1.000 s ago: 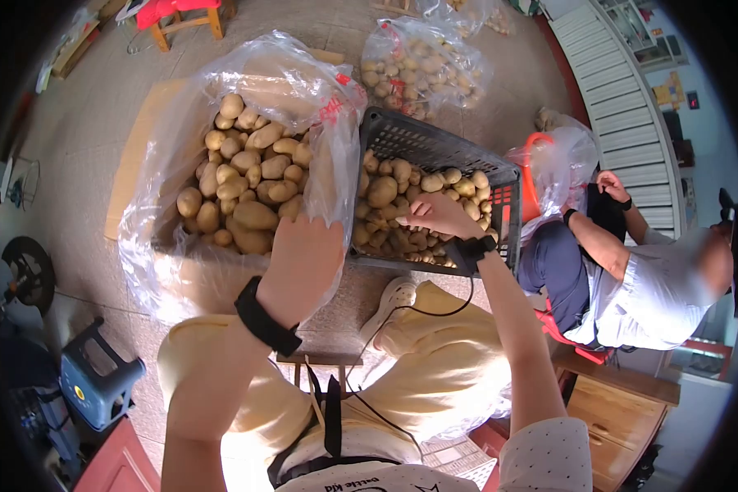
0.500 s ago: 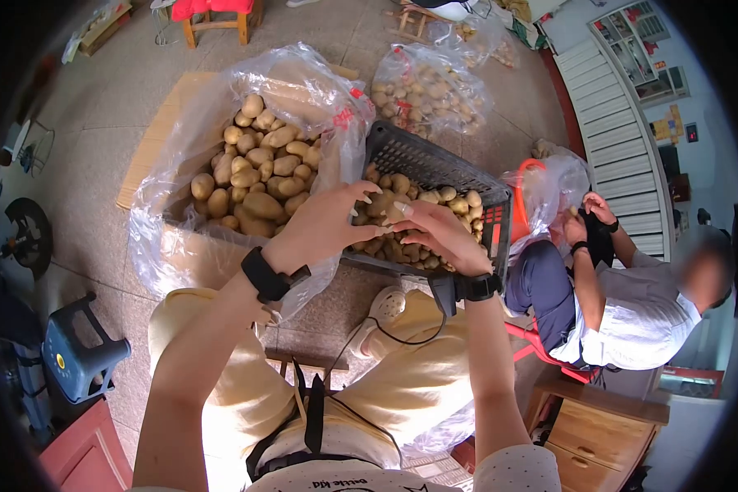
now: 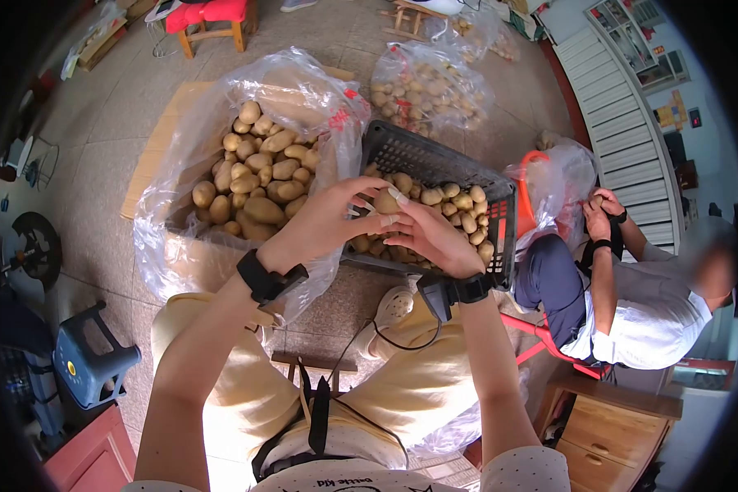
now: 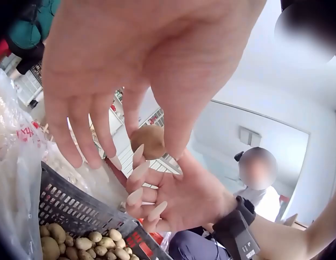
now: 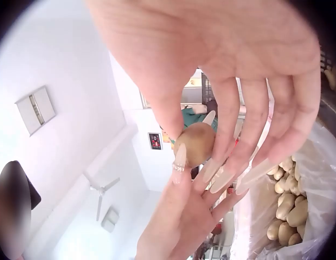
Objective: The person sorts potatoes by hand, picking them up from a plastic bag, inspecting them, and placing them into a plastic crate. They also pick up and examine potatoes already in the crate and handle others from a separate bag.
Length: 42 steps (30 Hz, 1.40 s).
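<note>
Both hands meet over the near left side of a black plastic crate (image 3: 435, 152) of smaller potatoes (image 3: 467, 217). Between them is a single brown potato (image 4: 148, 142). My left hand (image 3: 324, 217) pinches it with thumb and forefinger, its other fingers spread. From the opposite side my right hand (image 3: 439, 238) holds the same potato with its thumb and fingertips, as the right wrist view shows. Long pale nails and a jewelled thumbnail (image 5: 179, 167) show close around the potato. Left of the crate, larger potatoes (image 3: 258, 184) fill a box (image 3: 193, 254) lined with clear plastic.
Clear bags of potatoes (image 3: 430, 86) stand beyond the crate. To the right, a seated person (image 3: 631, 303) handles something beside an orange bucket (image 3: 533, 189) and a plastic bag. A blue stool (image 3: 94, 357) is at the left, a wooden cabinet (image 3: 611, 435) at the lower right.
My left hand has moved right from the lined box's near edge to join the right hand over the crate. Both now hold one potato, raised slightly over the last half second.
</note>
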Motion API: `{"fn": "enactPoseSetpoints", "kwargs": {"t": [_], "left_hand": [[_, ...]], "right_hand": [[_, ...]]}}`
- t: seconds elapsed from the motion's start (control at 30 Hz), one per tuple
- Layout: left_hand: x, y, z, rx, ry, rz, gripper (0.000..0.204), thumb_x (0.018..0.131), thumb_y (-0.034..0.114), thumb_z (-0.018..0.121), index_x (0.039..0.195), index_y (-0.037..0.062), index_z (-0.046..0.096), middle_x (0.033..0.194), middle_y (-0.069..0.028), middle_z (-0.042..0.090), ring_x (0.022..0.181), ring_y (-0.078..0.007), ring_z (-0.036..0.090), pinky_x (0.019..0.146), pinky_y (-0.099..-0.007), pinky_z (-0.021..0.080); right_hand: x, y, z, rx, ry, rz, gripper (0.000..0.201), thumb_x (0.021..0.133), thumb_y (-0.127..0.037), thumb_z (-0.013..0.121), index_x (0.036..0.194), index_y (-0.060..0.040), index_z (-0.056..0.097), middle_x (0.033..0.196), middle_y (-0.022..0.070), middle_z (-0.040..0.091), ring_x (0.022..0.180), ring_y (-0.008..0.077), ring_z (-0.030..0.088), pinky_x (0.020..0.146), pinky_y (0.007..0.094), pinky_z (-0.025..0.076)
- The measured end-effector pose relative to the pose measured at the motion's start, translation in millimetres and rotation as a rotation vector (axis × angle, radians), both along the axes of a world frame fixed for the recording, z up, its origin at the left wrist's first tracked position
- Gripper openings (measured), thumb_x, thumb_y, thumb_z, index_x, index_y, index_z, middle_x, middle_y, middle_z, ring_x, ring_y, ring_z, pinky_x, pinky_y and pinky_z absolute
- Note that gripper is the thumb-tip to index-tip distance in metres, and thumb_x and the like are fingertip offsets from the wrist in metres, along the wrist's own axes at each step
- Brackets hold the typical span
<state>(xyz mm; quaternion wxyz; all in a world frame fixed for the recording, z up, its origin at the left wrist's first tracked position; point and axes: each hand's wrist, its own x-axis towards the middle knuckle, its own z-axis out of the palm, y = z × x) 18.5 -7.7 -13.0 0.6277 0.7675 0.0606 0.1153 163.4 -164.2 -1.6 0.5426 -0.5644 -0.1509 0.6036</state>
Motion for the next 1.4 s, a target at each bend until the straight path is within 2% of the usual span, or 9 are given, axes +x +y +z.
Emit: {"fn": "enactPoseSetpoints", "kwargs": {"t": [0.37, 0.47, 0.53, 0.7, 0.87, 0.9, 0.97, 1.17, 1.4], "left_hand": [[3, 3, 2, -0.064, 0.099, 0.014, 0.042, 0.087, 0.023, 0.066, 0.122, 0.0029, 0.055, 0.114, -0.0051, 0.059, 0.102, -0.0147, 0.057, 0.086, -0.0295, 0.045], [3, 5, 7, -0.219, 0.145, 0.030, 0.044, 0.089, 0.032, 0.063, 0.118, -0.0006, 0.057, 0.111, -0.0059, 0.059, 0.101, -0.0146, 0.057, 0.087, -0.0279, 0.045], [0, 6, 31, -0.439, 0.355, 0.128, 0.053, 0.090, 0.044, 0.058, 0.115, -0.0032, 0.057, 0.108, -0.0071, 0.059, 0.100, -0.0150, 0.059, 0.087, -0.0265, 0.045], [-4, 7, 38, -0.481, 0.354, 0.181, 0.059, 0.090, 0.051, 0.053, 0.115, -0.0030, 0.055, 0.107, -0.0091, 0.060, 0.101, -0.0161, 0.061, 0.087, -0.0262, 0.046], [-5, 8, 42, -0.566, 0.386, 0.138, 0.057, 0.090, 0.050, 0.053, 0.116, -0.0014, 0.054, 0.107, -0.0108, 0.062, 0.099, -0.0166, 0.063, 0.088, -0.0268, 0.047], [-5, 7, 41, -0.571, 0.375, 0.125, 0.057, 0.091, 0.050, 0.052, 0.116, -0.0013, 0.054, 0.106, -0.0111, 0.063, 0.098, -0.0166, 0.063, 0.089, -0.0270, 0.047], [-4, 6, 38, -0.576, 0.365, 0.110, 0.057, 0.091, 0.050, 0.051, 0.115, -0.0013, 0.055, 0.106, -0.0113, 0.063, 0.097, -0.0166, 0.064, 0.089, -0.0272, 0.047], [-4, 4, 36, -0.520, 0.352, 0.099, 0.055, 0.091, 0.050, 0.051, 0.115, 0.0006, 0.056, 0.105, -0.0108, 0.064, 0.098, -0.0155, 0.063, 0.087, -0.0260, 0.047], [-1, 6, 21, -0.455, 0.402, 0.054, 0.049, 0.091, 0.047, 0.053, 0.106, 0.0009, 0.060, 0.089, -0.0032, 0.059, 0.083, -0.0096, 0.059, 0.082, -0.0232, 0.048]], "right_hand": [[0, 2, 1, 0.047, -0.039, 0.002, 0.047, 0.098, -0.043, 0.041, 0.107, -0.0004, 0.059, 0.099, 0.0098, 0.066, 0.097, 0.0182, 0.062, 0.085, 0.0285, 0.048], [0, 2, 5, 0.060, -0.068, -0.062, 0.050, 0.098, -0.046, 0.040, 0.102, -0.0003, 0.061, 0.098, 0.0101, 0.066, 0.094, 0.0180, 0.063, 0.084, 0.0287, 0.048], [3, 1, 4, 0.042, -0.079, -0.098, 0.049, 0.098, -0.045, 0.039, 0.101, -0.0012, 0.061, 0.099, 0.0104, 0.066, 0.096, 0.0191, 0.062, 0.086, 0.0309, 0.047], [5, -1, -2, 0.043, -0.108, -0.201, 0.045, 0.098, -0.042, 0.040, 0.103, -0.0015, 0.060, 0.100, 0.0104, 0.065, 0.097, 0.0194, 0.061, 0.088, 0.0327, 0.046], [-9, 5, 6, 0.168, -0.505, -0.265, 0.038, 0.098, -0.032, 0.046, 0.118, -0.0023, 0.057, 0.110, 0.0072, 0.063, 0.101, 0.0146, 0.058, 0.086, 0.0279, 0.046], [-9, 5, 6, 0.168, -0.504, -0.265, 0.038, 0.098, -0.032, 0.046, 0.118, -0.0023, 0.057, 0.110, 0.0072, 0.063, 0.101, 0.0146, 0.058, 0.086, 0.0279, 0.046], [-10, 6, 6, 0.309, -0.535, -0.204, 0.033, 0.093, -0.020, 0.058, 0.123, -0.0071, 0.057, 0.118, 0.0018, 0.058, 0.102, 0.0106, 0.055, 0.085, 0.0253, 0.047], [-16, 7, 4, 0.423, -0.599, -0.076, 0.043, 0.084, -0.004, 0.067, 0.125, -0.0058, 0.056, 0.123, 0.0028, 0.055, 0.109, 0.0110, 0.050, 0.086, 0.0246, 0.046], [-14, 5, -1, 0.437, -0.646, 0.016, 0.046, 0.083, 0.004, 0.063, 0.127, -0.0035, 0.053, 0.127, 0.0063, 0.052, 0.112, 0.0129, 0.051, 0.091, 0.0292, 0.047]]}}
